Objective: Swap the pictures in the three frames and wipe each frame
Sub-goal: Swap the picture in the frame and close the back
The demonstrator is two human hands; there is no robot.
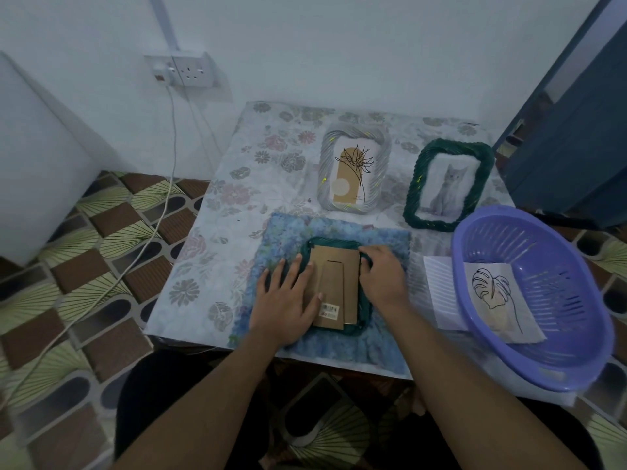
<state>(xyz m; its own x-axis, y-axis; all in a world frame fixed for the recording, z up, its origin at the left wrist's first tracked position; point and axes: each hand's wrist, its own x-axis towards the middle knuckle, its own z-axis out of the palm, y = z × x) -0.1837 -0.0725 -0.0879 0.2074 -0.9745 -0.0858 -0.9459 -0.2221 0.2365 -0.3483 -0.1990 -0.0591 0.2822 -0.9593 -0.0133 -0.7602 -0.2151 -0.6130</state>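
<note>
A dark green frame [363,308] lies face down on a blue fluffy cloth [291,228], its brown cardboard back [339,266] with a stand flap facing up. My left hand [285,300] lies flat on the back's left side, fingers straight. My right hand [383,273] curls its fingers round the frame's upper right edge. Behind stand a silver frame [325,157] with a leaf drawing and a green frame [417,188] with a cat picture. A loose leaf picture [492,293] lies in the purple basket [543,368].
The table wears a floral cover [237,184]. A white ribbed sheet [437,290] lies beside the basket at the right. A wall socket [190,71] with a hanging cable is at the back left. A dark blue door [570,147] stands at the right.
</note>
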